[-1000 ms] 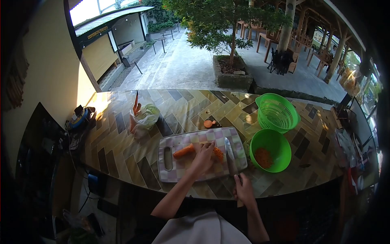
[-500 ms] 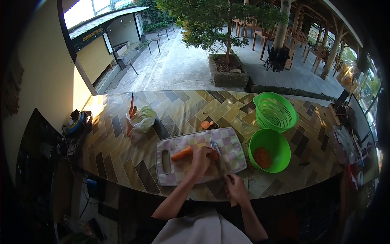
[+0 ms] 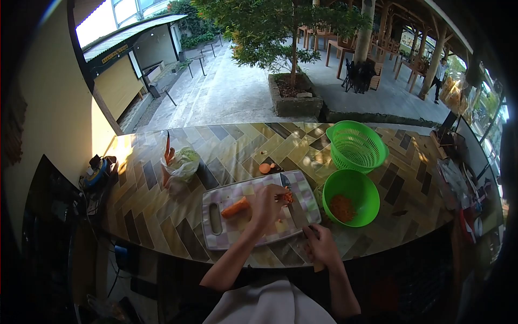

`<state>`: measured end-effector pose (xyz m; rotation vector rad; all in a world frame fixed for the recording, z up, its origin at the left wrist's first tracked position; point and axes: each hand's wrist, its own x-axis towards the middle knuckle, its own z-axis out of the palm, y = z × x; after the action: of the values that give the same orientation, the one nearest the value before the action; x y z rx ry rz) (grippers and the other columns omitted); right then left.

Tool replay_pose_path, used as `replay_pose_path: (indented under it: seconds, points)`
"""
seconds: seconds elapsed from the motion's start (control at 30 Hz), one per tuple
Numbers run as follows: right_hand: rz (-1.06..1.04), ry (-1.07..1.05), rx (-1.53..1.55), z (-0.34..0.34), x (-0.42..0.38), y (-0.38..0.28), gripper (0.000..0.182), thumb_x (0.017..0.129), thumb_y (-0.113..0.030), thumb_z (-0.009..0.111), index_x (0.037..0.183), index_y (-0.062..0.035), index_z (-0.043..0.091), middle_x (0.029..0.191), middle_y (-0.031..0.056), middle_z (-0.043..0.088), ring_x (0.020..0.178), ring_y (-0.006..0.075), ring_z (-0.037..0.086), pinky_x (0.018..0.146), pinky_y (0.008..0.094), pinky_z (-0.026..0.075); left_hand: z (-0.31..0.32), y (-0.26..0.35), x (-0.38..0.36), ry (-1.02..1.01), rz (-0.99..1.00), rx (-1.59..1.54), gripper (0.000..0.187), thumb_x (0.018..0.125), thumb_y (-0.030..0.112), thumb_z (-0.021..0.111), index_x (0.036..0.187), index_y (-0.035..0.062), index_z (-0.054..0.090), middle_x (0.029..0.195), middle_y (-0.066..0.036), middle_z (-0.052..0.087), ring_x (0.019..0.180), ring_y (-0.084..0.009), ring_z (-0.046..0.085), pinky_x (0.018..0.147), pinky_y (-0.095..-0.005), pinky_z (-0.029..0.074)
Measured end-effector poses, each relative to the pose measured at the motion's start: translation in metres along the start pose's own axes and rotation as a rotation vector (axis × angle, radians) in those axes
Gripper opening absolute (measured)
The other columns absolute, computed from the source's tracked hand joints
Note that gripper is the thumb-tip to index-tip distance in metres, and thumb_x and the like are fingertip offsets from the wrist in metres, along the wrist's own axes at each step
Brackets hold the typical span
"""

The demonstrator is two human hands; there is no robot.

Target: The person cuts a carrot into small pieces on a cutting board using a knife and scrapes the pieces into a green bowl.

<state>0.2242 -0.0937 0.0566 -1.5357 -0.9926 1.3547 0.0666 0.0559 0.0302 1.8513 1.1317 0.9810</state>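
My right hand (image 3: pixel 319 244) is closed around the handle of a knife, its blade (image 3: pixel 296 212) pointing away from me over the right part of a checkered cutting board (image 3: pixel 259 235). On the board, my left hand (image 3: pixel 268 202) has its fingers bent together on small cut carrot pieces (image 3: pixel 288 196) beside the blade; its fingertips are partly hidden. A larger peeled carrot chunk (image 3: pixel 236 207) lies left of that hand, near the board's handle slot. Right of the board stands a green bowl (image 3: pixel 367 201) with chopped carrot (image 3: pixel 343 209) in it.
A green colander (image 3: pixel 358 144) stands behind the bowl. Carrot ends (image 3: pixel 266 168) lie beyond the board. A plastic bag (image 3: pixel 184 164) with vegetables and carrots is at the left. Bags and papers (image 3: pixel 455 181) crowd the right edge. A person (image 3: pixel 440 80) is far off in the background.
My view has shifted slightly. The knife blade is now closer alongside the cut carrot pieces, and more of them show at my left fingertips. A distant person has come into view.
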Motion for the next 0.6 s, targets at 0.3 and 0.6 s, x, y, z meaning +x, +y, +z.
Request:
replay_pose_path:
  seconds: [0.3, 0.6]
  points:
    - [0.011, 0.261, 0.007, -0.056, -0.046, -0.042, 0.03, 0.102, -0.029, 0.054, 0.09, -0.0014, 0.054, 0.053, 0.003, 0.049, 0.037, 0.0123, 0.048, 0.037, 0.0291, 0.038, 0.064, 0.079, 0.038, -0.046, 0.312, -0.105, 0.034, 0.066, -0.009, 0.073, 0.098, 0.0002, 0.075, 0.084, -0.018, 0.07, 0.076, -0.0295, 0.069, 0.071, -0.0352, 0.054]
    - [-0.222, 0.69, -0.508, -0.095, -0.07, -0.016, 0.022, 0.093, -0.016, 0.064, 0.103, 0.0038, 0.061, 0.071, 0.0205, 0.063, 0.063, 0.0359, 0.063, 0.062, 0.0427, 0.046, 0.134, 0.107, 0.035, -0.174, 0.405, 0.006, 0.035, 0.072, 0.001, 0.076, 0.107, -0.0017, 0.071, 0.107, -0.019, 0.07, 0.1, -0.0334, 0.068, 0.086, -0.0386, 0.054]
